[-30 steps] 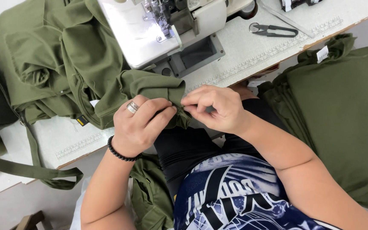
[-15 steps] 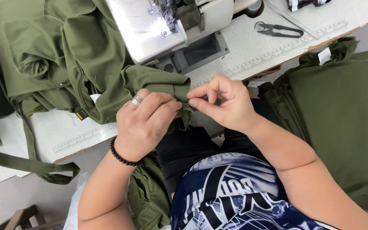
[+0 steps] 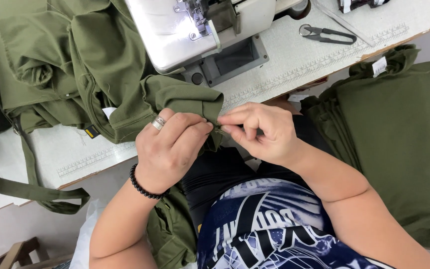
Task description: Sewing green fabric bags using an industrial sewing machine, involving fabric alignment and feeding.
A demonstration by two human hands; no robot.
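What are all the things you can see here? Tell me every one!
sewing machine: one, white and grey, top middle of the table.
table: one, pale, with ruler marks along its near edge.
garment: one, olive green, heaped at the left, its edge pinched in both hands.
stack of fabric: one pile, olive green, at the right beside the table.
snips: one pair, dark, on the table at upper right.
ring: one, silver, on the left hand.
bracelet: one, black beads, on the left wrist.
left hand: gripping the garment edge.
right hand: fingers pinching the same edge.
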